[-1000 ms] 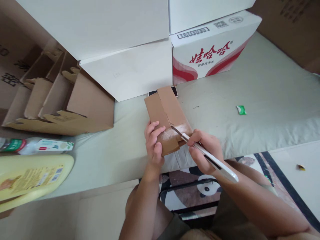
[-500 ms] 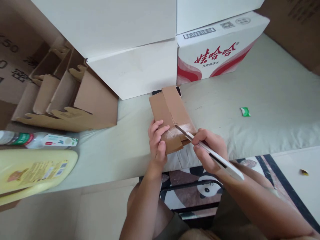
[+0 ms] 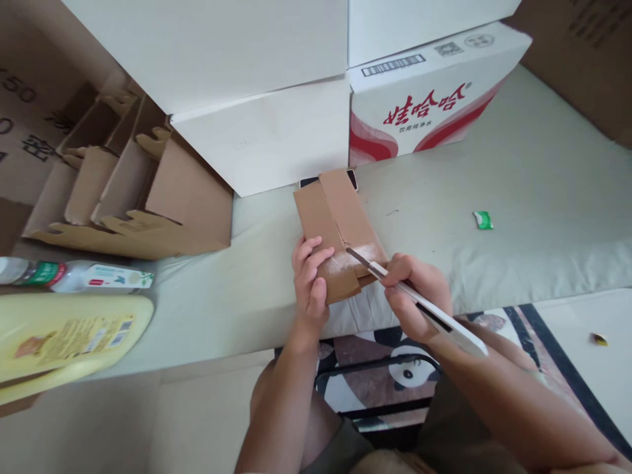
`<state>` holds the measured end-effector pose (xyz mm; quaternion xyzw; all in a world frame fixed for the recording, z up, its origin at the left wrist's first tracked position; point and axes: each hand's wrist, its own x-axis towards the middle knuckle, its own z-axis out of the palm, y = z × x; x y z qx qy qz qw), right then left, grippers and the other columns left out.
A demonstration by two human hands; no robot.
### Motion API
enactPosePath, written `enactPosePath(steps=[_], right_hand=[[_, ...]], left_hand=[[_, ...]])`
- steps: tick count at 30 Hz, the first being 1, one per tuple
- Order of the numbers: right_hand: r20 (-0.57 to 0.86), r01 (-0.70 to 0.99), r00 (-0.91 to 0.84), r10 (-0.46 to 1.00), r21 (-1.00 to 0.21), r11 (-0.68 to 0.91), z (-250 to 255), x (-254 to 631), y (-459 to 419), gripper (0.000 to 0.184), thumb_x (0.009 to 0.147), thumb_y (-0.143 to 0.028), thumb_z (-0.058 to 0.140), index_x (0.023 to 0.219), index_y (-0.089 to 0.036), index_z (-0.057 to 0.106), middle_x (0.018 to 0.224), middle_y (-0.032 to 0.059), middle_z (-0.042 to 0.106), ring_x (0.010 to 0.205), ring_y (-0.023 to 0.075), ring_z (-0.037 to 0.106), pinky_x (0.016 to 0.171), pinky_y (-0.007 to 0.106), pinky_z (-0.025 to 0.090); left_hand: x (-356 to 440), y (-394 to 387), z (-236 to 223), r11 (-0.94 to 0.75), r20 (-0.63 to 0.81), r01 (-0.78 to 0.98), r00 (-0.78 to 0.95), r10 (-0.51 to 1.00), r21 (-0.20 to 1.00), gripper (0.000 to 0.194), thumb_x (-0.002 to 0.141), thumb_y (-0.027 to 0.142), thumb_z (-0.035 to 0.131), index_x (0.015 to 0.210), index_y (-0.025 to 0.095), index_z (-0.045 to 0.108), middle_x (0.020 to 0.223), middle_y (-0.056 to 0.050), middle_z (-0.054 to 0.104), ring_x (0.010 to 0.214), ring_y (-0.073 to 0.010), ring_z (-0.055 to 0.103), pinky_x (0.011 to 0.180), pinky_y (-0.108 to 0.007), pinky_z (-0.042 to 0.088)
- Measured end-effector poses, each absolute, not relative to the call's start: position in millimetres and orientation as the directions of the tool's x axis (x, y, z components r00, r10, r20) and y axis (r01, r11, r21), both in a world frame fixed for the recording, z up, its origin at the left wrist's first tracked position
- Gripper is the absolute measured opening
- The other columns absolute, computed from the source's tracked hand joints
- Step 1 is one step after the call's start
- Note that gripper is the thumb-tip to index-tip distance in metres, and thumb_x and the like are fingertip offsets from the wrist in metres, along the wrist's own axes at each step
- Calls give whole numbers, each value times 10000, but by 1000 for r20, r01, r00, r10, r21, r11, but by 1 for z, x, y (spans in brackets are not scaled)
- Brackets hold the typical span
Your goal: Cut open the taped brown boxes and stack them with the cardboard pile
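Centrally, at a tilt over pale green cloth: small brown cardboard box, with far end overlapping smartphone in view, contact impossible to tell. Clasped along left edge by left hand, with fingers bent over top face, slightly apart, and thumb at near corner. Pinched between thumb and forefinger of right hand: white utility knife, with tip of dark blade at lengthwise seam, by far edge of whitish scuffed patch; remaining fingers mostly hidden, posture uncertain. Possible faults, by judgement: slippage of blade toward nearby left fingertips, from excess force or sudden give in the board; over-deep cutting, from too steep an angle; twisting of box, from one-sided support; scratching of smartphone, from overshoot along seam.
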<state>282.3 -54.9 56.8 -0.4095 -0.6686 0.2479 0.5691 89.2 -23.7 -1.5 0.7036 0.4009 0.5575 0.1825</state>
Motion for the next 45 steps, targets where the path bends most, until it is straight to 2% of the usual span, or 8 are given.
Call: enactPosePath(steps=[4,15,21,30,38,45], right_hand=[[570,274,-26,821,-786,554,61,282,-56,159,784,-86,528,778,-246,523,605,-52,481,492,110,448,472,257,348],[608,480,-73,791,-674,562,78,270,-61,190,747,-57,512,752,-243,473,606,-58,472,496,89,404,474,224,337],[529,470,-49,847,-737,487,84,269,-60,175,735,-71,512,737,-244,479,580,-58,485,471,91,410,460,219,338],[501,468,-21,865,-760,451,81,262,-58,145,732,-102,520,740,-243,488,584,-63,517,472,85,386,482,209,331],[487,483,-33,873,-757,440,84,264,-59,140,740,-106,515,744,-244,489,565,-65,516,459,84,422,465,197,353],[518,518,-37,855,-721,459,90,268,-64,160,731,-88,525,708,-239,478,513,-73,452,426,74,366,436,193,347]], left_hand=[[89,-23,-3,-606,636,377,54,770,701,461,1087,478,348,1293,269,703,1415,-87,640,1384,-258,580,1303,-521,340],[89,-23,-3,-585,623,403,43,781,704,499,1083,532,337,1263,251,708,1407,-101,647,1401,-275,574,1292,-546,354],[88,-22,-5,-581,623,421,46,781,697,506,1081,528,332,1257,241,709,1388,-106,659,1402,-287,576,1279,-545,368],[87,-22,-7,-597,633,383,42,773,705,480,1086,519,348,1257,258,713,1405,-95,647,1394,-278,574,1277,-530,362],[91,-22,-7,-592,644,410,14,765,694,498,1078,521,326,1220,250,718,1368,-99,665,1369,-276,590,1265,-529,380],[92,-23,-6,-554,621,461,8,784,694,562,1072,572,284,1194,243,723,1345,-106,685,1361,-285,602,1245,-537,398]])
